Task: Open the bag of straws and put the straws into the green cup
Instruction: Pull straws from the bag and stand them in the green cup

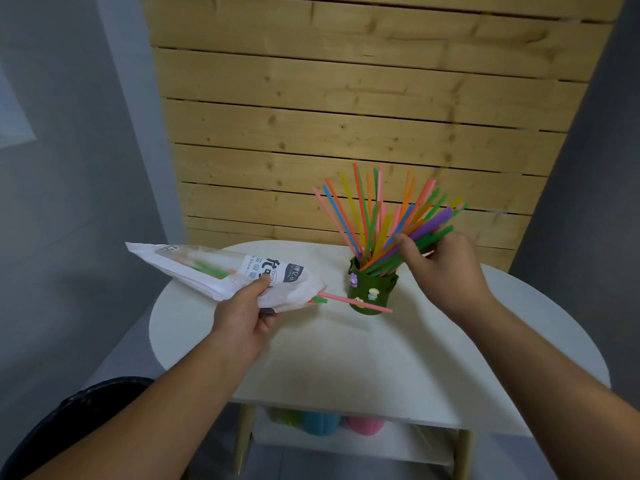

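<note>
i'm standing over a white rounded surface (346, 358) with pale wooden legs. behind it is a wall of light wooden planks (346, 98), with grey walls on either side. under the surface there is a lower shelf (346, 445), and on it i can make out blurry green, blue and pink shapes, half cut off by the surface's near edge; i can't tell what they are.

the green cup (372, 287) stands upright toward the back edge of the surface, a little right of its middle. it has small decorations stuck on its front, and a fan of coloured straws (360, 216) already stands in it, leaning out in all directions.

my left hand (244, 315) is closed around the white bag (221, 271), thumb on top over the printed label, fingers underneath. i hold the bag above the left part of the surface, its open end pointing toward the cup. a pink straw (356, 301) sticks out of that end and crosses in front of the cup's lower part; a short green and an orange tip poke out beside it. through the bag's clear window a few more straws show, faint and hard to count.

my right hand (446, 271) is curled around a bundle of straws (422, 230), purple, green and orange, thumb pressed on the near side. their lower ends reach down into the cup's mouth, and the upper ends slant up and to the right past my fingers. my fingers on the far side are hidden behind the hand.

a dark piece of my clothing (69, 427) shows at the bottom left.
</note>
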